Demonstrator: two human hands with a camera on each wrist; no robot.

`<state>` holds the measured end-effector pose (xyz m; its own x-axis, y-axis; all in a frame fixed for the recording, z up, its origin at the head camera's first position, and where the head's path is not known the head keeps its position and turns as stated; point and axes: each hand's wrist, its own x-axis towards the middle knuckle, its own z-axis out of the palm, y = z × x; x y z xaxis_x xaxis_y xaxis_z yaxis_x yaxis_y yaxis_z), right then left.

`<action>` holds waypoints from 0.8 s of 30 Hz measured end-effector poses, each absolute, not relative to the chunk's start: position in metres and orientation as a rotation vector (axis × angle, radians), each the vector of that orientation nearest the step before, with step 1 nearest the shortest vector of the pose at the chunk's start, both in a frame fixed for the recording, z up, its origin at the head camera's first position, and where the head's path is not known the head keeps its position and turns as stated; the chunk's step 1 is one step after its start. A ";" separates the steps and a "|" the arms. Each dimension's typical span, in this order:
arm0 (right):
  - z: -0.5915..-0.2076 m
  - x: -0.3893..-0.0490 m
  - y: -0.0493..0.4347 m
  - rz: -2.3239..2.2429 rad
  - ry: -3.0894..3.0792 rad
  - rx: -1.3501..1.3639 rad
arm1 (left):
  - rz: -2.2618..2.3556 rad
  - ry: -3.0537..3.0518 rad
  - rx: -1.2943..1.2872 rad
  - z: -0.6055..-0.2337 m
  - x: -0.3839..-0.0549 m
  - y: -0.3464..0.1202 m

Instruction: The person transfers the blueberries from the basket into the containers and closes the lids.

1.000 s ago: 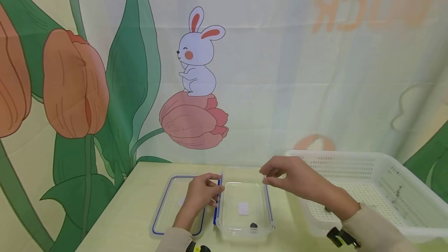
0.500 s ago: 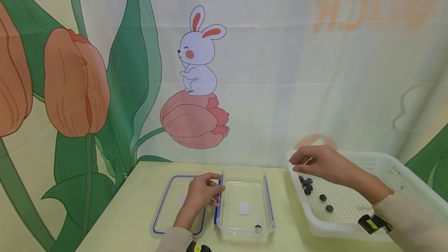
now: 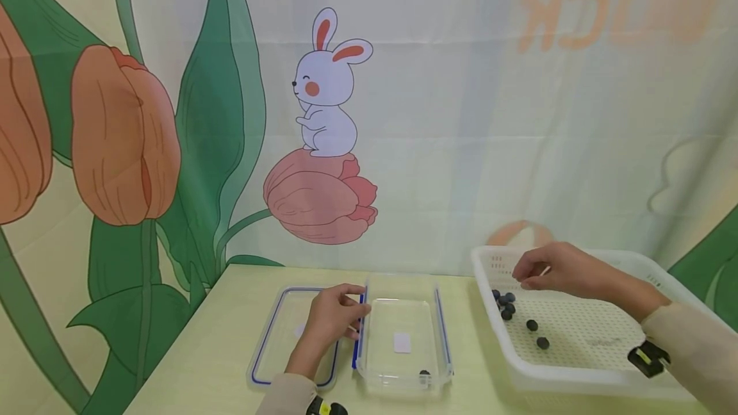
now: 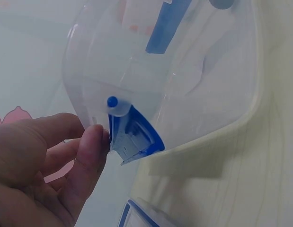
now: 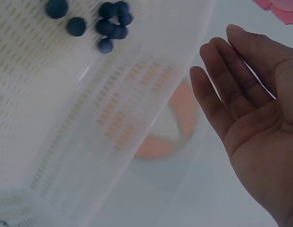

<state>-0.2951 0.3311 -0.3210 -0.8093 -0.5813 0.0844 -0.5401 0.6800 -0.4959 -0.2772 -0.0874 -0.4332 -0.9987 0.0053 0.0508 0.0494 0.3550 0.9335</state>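
Observation:
A clear plastic food container (image 3: 401, 373) with blue side latches stands on the table, one blueberry (image 3: 425, 374) near its front wall. My left hand (image 3: 336, 316) pinches the container's left rim between thumb and fingers, beside a hanging blue latch (image 4: 134, 135). To the right, my right hand (image 3: 567, 268) hovers over the left part of a white perforated basket (image 3: 542, 373). Its fingers are loosely bent and hold nothing, as the right wrist view shows. Several blueberries (image 5: 106, 26) lie in the basket, most clustered along its left wall.
A clear lid (image 3: 277, 344) with a blue seal lies flat at the container's left, partly under my left forearm. A white label (image 3: 401, 342) shows at the container's bottom. Behind the table hangs a printed curtain (image 3: 426, 146).
My right hand has moved right, from above the container to over the basket, uncovering the blueberries there. The blueberry in the container has shifted slightly right. My left hand stays put.

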 end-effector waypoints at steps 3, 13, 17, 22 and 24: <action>-0.329 -0.299 0.340 -0.772 2.768 -0.935 | -1.767 -2.550 -0.054 -0.433 -0.277 -0.088; -0.354 -0.309 0.359 -0.800 2.594 -0.840 | -1.774 -2.544 -0.060 -0.433 -0.277 -0.088; -0.360 -0.313 0.360 -0.723 2.599 -0.851 | -1.773 -2.544 -0.060 -0.432 -0.278 -0.089; -0.365 -0.315 0.362 -0.684 2.548 -0.879 | -1.773 -2.545 -0.060 -0.431 -0.277 -0.089; -0.367 -0.315 0.362 -0.669 2.524 -0.866 | -1.771 -2.548 -0.056 -0.431 -0.277 -0.089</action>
